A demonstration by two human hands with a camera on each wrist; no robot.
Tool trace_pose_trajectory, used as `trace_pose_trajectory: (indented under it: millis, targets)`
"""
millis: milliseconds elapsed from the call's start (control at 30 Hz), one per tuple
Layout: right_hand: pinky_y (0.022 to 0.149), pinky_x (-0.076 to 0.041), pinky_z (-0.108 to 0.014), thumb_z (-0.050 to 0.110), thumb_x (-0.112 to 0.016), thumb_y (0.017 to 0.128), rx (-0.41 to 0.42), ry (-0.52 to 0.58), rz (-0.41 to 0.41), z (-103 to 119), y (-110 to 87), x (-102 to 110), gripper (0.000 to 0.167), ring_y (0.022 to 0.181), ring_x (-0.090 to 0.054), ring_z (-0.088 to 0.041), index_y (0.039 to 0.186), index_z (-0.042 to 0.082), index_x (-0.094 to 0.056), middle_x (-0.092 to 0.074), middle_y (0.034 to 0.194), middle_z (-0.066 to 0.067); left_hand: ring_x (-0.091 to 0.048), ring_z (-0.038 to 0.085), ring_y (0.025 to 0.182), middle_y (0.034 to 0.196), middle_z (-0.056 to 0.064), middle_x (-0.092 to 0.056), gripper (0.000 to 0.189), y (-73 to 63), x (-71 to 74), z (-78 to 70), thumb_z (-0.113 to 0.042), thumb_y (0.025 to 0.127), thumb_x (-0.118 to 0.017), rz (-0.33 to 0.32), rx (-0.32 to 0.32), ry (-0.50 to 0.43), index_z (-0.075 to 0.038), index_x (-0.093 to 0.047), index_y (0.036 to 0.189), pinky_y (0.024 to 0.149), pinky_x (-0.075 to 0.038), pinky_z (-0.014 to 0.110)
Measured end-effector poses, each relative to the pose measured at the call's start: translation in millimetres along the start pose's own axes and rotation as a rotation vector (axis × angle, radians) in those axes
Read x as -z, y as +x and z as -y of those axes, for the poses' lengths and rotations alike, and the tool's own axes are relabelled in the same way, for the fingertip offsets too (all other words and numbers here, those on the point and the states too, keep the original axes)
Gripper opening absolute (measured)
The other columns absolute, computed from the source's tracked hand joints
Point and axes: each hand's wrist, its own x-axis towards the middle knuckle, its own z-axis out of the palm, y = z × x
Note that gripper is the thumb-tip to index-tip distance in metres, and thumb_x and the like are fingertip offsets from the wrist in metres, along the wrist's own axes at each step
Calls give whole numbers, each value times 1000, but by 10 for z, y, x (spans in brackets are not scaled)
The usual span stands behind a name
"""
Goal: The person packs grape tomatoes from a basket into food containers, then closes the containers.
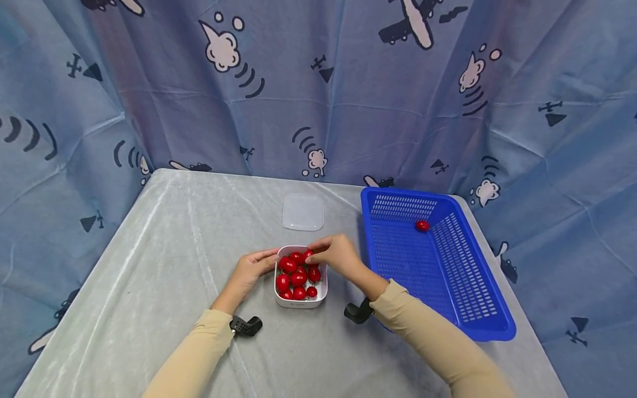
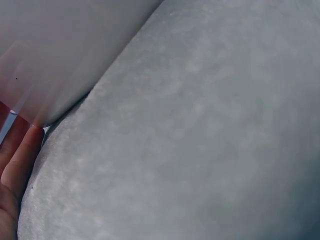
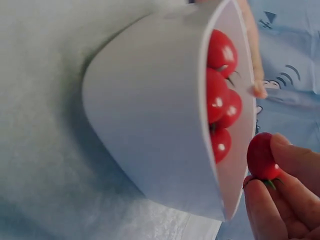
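Observation:
A white square container full of red cherry tomatoes stands on the table. My left hand touches its left side with extended fingers; in the left wrist view, fingers lie against the container's wall. Over the far right part of the rim, my right hand pinches one cherry tomato. The right wrist view shows this tomato, with a bit of green stem, between thumb and fingers beside the container's rim.
A blue plastic basket stands to the right, with a single tomato inside near its far end. Behind the container lies a clear flat lid. A grey cloth covers the table, and a patterned blue curtain hangs behind it.

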Motion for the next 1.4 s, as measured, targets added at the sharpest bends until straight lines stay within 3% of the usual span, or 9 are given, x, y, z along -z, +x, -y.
trace_pose_trajectory:
  millis: [233, 400, 633, 767, 900, 1033, 1133, 1267, 1400]
  targets:
    - [72, -58, -25, 11, -88, 73, 22, -136, 44, 36, 0, -49, 23, 82, -69, -13, 94, 4, -80, -78, 91, -9, -68, -2, 88, 102, -7, -76, 43, 7, 13, -2, -13, 94, -68, -5, 5, 7, 10, -60, 130, 87, -57, 18]
    - [80, -60, -31, 14, -86, 77, 37, -66, 35, 57, 22, 148, 28, 91, -72, -19, 102, 2, -79, -78, 99, -12, -68, -2, 90, 107, -4, -75, 43, -13, 5, -10, -14, 95, -67, -2, 0, 18, 9, -60, 130, 87, -57, 18]
    - [101, -52, -37, 23, -83, 82, 20, 198, -205, -7, 130, 900, 39, 104, -68, -13, 114, 3, -74, -74, 115, -11, -68, -3, 92, 110, -4, -74, 43, -27, -5, -17, -15, 95, -68, -11, -1, 38, 8, -61, 130, 87, -56, 17]
    - [106, -50, -35, 29, -80, 85, -83, 269, -338, -249, 194, 1323, 47, 100, -63, -3, 123, 4, -70, -75, 107, 5, -68, -3, 92, 112, -3, -74, 42, -30, -6, -24, -14, 95, -68, -14, 1, 36, 8, -61, 130, 88, -56, 17]
    - [109, -49, -34, 32, -79, 86, -226, 314, -478, -562, 252, 1604, 50, 96, -62, 0, 128, 8, -67, -69, 95, 17, -69, -2, 90, 108, -4, -75, 42, -25, -7, -25, -13, 95, -67, -11, 3, 26, 9, -60, 129, 87, -57, 18]
    - [107, -50, -30, 28, -77, 87, -296, 342, -604, -845, 318, 1762, 46, 92, -62, 3, 128, 10, -68, -72, 99, 15, -69, -2, 90, 107, -4, -75, 41, -21, -1, -21, -12, 95, -67, -14, 10, 20, 10, -60, 129, 87, -57, 18]
    - [100, -52, -23, 29, -77, 88, -316, 317, -674, -1029, 372, 1823, 45, 95, -62, 0, 128, 10, -68, -73, 111, 10, -69, -2, 91, 110, -3, -75, 41, -18, 9, -18, -12, 94, -67, -25, 12, 19, 10, -61, 129, 87, -57, 18]
    - [105, -46, -26, 31, -75, 89, -358, 245, -714, -1245, 414, 1854, 48, 121, -59, -14, 131, 9, -66, -66, 133, -5, -69, -2, 92, 110, -3, -75, 42, -13, 9, -16, -13, 94, -68, -15, 6, 18, 9, -60, 130, 87, -57, 18]
    - [120, -34, -36, 25, -74, 91, -362, 187, -717, -1443, 443, 1854, 47, 138, -48, -26, 131, 4, -64, -59, 137, -15, -68, -2, 90, 105, -8, -75, 43, -17, 1, -11, -13, 95, -67, 0, 8, 12, 10, -60, 130, 87, -57, 18]
